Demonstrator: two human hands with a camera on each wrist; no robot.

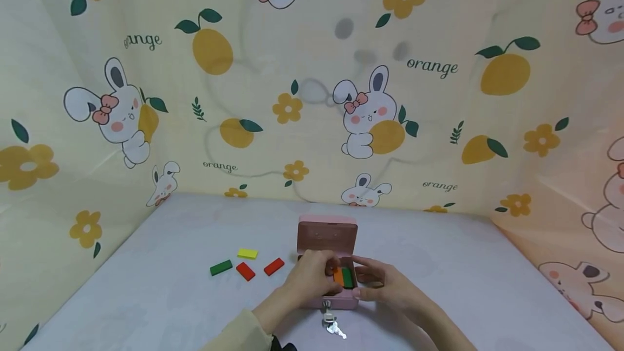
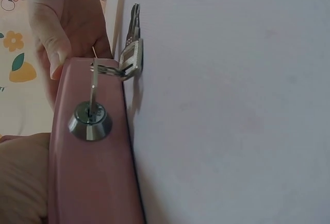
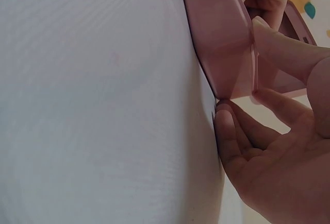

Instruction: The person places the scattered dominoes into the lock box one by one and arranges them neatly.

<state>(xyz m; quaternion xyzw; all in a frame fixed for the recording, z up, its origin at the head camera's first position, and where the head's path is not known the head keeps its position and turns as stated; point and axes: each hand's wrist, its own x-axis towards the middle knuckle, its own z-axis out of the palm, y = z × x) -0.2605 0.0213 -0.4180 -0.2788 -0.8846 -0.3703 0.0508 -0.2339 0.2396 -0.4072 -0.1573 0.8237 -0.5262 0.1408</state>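
Note:
A pink lock box stands on the table with its lid raised. A key sits in the front lock, with further keys hanging from it. My left hand reaches into the box from the left. Its thumb and index finger are at the two ends of an orange block and appear to pinch it; the other fingers are partly hidden. Beside that lies a green block, along the box's right wall. My right hand holds the box's right side, thumb at the rim, fingers against the wall.
Left of the box lie a yellow block, a second green block and two red blocks, one red block further left and another red block closer to the box. A patterned cloth rises behind the table.

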